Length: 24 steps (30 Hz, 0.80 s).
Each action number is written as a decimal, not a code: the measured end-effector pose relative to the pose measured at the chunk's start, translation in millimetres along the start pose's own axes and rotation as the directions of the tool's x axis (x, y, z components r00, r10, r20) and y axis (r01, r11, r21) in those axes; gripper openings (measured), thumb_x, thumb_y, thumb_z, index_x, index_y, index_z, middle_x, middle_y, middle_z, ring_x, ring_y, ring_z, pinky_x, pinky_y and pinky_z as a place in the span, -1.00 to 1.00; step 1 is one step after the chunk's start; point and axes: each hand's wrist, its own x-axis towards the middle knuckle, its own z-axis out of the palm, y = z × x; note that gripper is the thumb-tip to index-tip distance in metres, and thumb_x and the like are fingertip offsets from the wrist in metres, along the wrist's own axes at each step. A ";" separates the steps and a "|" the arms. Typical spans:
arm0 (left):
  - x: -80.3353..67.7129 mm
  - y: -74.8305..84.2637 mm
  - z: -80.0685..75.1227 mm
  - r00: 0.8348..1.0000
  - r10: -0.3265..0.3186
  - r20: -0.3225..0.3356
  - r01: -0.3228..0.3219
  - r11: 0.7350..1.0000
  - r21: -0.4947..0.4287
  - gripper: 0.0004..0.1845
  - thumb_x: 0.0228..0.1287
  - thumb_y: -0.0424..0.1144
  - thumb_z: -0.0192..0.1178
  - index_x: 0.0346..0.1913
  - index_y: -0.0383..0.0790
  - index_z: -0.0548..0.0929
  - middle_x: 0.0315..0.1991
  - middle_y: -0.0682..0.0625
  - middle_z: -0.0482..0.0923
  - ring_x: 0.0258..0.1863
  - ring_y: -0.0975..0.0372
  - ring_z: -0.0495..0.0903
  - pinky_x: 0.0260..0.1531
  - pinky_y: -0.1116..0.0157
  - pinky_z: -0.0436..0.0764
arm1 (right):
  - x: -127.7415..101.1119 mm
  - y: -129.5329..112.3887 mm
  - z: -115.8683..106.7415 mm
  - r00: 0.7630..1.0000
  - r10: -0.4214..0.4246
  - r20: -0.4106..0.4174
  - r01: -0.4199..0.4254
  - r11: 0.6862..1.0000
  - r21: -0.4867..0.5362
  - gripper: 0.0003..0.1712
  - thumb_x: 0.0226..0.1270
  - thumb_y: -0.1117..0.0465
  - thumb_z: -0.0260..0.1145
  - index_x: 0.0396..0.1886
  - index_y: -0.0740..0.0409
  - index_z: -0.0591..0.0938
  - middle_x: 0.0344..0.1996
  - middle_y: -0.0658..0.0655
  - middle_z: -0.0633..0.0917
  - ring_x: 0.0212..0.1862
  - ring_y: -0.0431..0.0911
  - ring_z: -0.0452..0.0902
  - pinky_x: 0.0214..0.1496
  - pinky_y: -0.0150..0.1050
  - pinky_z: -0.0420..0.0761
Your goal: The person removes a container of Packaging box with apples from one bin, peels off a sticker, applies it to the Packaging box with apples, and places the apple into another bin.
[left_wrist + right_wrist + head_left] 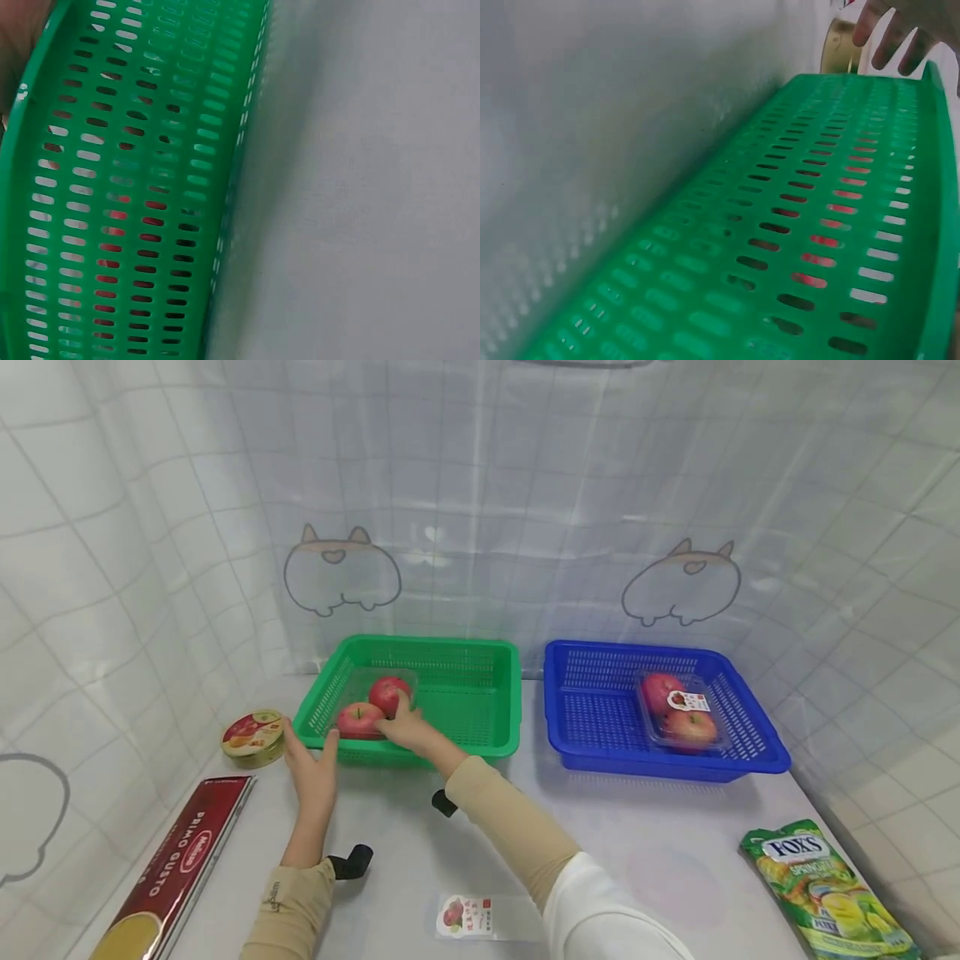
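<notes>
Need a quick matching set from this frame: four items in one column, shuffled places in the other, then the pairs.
Items:
1. apple pack under the right hand
2. labelled apple pack
3. round tin
4. Fox's candy bag

Places:
A. table, near right corner
B. inside the blue basket
C. table, just left of the green basket
D. inside the green basket

Pairs: 1-D, 2-B, 3-C, 4-A
</notes>
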 end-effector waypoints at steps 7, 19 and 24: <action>1.7 -3.3 1.7 0.999 0.038 0.021 -0.039 0.999 0.009 -0.10 0.31 -0.14 0.08 0.46 -0.07 -0.34 0.46 -0.12 -0.30 0.42 0.04 -0.26 0.35 0.01 -0.17 | 8.1 -2.1 7.2 0.998 0.041 0.050 -0.049 0.983 0.179 -0.14 0.40 0.09 0.02 0.45 0.14 -0.26 0.38 0.28 0.13 0.36 0.05 0.11 0.31 -0.03 0.22; 3.0 -7.7 6.6 0.998 0.047 0.029 -0.047 0.999 0.008 -0.12 0.31 -0.17 0.08 0.46 -0.10 -0.29 0.45 -0.19 -0.26 0.42 0.03 -0.24 0.34 0.00 -0.14 | 95.8 51.6 24.3 0.977 0.185 -0.107 -0.145 0.942 0.302 0.01 0.11 0.08 0.38 0.38 0.29 -0.01 0.19 0.22 0.36 0.08 0.02 0.41 -0.12 -0.14 0.54; 4.5 -7.8 7.7 0.998 0.048 0.037 -0.048 0.999 0.017 -0.12 0.31 -0.13 0.08 0.46 -0.11 -0.29 0.44 -0.23 -0.26 0.41 -0.01 -0.23 0.34 -0.03 -0.13 | 142.0 85.2 35.2 0.974 0.167 -0.154 -0.118 0.952 0.283 0.10 0.03 0.03 0.43 0.41 0.16 -0.04 0.19 0.22 0.34 0.09 0.02 0.40 -0.18 -0.16 0.56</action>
